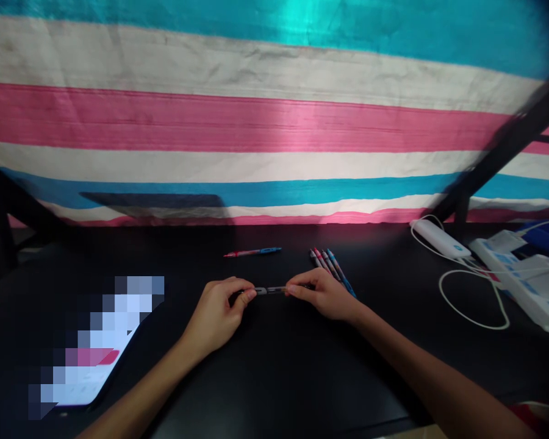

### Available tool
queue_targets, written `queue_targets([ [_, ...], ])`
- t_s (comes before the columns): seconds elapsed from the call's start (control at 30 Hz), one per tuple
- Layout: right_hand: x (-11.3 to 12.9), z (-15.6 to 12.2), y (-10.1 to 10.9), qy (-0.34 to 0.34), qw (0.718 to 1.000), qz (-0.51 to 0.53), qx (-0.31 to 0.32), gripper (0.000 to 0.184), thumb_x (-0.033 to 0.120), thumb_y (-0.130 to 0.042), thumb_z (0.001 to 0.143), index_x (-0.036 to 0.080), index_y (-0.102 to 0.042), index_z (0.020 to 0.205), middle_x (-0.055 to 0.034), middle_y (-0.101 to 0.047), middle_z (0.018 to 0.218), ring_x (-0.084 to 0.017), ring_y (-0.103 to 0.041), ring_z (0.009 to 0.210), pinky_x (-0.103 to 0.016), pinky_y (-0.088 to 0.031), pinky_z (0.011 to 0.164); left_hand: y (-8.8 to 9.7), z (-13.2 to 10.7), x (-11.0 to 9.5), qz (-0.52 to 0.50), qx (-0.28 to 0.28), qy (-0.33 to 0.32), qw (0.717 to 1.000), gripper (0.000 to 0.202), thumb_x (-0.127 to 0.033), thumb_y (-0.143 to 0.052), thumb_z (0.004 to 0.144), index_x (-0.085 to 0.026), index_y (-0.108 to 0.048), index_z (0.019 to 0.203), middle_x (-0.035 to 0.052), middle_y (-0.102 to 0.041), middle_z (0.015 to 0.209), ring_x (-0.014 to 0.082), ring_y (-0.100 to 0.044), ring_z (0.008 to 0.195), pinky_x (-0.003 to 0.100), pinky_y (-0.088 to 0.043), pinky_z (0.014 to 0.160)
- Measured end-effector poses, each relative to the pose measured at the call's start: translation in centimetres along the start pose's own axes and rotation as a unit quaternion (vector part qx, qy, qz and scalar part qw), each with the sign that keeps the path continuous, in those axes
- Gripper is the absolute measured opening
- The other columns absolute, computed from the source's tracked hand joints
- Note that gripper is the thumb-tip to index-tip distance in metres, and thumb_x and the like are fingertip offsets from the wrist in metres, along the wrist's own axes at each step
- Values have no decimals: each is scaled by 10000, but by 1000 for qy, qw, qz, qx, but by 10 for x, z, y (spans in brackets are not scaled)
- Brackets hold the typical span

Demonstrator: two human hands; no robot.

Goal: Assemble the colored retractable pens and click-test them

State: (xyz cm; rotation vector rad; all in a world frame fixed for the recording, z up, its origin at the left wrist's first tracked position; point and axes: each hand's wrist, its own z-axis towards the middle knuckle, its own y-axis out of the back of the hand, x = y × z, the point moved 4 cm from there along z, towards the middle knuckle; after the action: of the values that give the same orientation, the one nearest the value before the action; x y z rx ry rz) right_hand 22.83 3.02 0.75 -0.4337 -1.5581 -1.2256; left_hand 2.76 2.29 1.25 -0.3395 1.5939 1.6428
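Note:
Between my two hands a slim black-and-clear pen (271,291) is held level above the black table (274,372). My left hand (222,308) pinches its left end between thumb and fingertips. At the other end, the fingers of my right hand (322,294) are closed on the pen too. Behind the held pen lies a single pen (252,252) with a red end and a blue end. A group of several pens (332,265), side by side with red, dark and blue parts, rests just behind my right hand, which partly covers them.
A lit phone (98,353), partly blurred out, lies at the left. On the right are a white power bank (440,238), a looped white cable (473,326) and a power strip (516,283) with plugs. A striped sheet (256,122) hangs behind the table.

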Motion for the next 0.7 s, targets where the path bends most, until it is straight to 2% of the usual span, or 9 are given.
queue_targets([
  [0.23, -1, 0, 0, -19, 1000, 6, 6, 305, 365, -537, 857, 132, -693, 737, 9, -543, 619, -120, -449, 588, -241, -326, 565, -1, -1, -1, -2, -2, 2, 1000, 215, -292, -511, 854, -188, -696, 818, 41, -701, 781, 195, -619, 734, 283, -434, 692],
  [0.4, -3, 0, 0, -23, 1000, 16, -7, 288, 353, -561, 847, 133, -716, 745, -2, -596, 636, -125, -487, 597, -242, -344, 569, -2, -1, 1, -2, -6, 1, 1000, 225, -309, -509, 861, -181, -692, 835, 50, -703, 797, 199, -622, 746, 293, -440, 718],
  [0.5, -2, -2, 2, -22, 998, 18, -58, 250, 369, -625, 806, 147, -736, 780, -19, -646, 666, -136, -518, 602, -247, -357, 558, 0, 2, 4, -28, 4, 4, 1000, 215, -327, -529, 849, -184, -687, 877, 46, -708, 840, 200, -624, 768, 286, -444, 707],
  [0.6, 1, -5, 5, -1, 992, 27, -127, 197, 348, -699, 747, 168, -743, 813, -39, -687, 737, -148, -547, 624, -259, -380, 571, 0, 4, 5, -78, 40, 11, 996, 228, -350, -532, 851, -183, -678, 904, 35, -699, 830, 191, -617, 762, 268, -446, 683],
  [0.7, 1, -6, 5, 1, 983, 102, -155, 186, 337, -738, 709, 175, -732, 800, -34, -661, 718, -136, -519, 587, -263, -383, 553, -6, 1, -2, -99, 90, -1, 991, 250, -369, -508, 873, -182, -673, 880, 18, -671, 757, 171, -596, 720, 256, -438, 660],
])
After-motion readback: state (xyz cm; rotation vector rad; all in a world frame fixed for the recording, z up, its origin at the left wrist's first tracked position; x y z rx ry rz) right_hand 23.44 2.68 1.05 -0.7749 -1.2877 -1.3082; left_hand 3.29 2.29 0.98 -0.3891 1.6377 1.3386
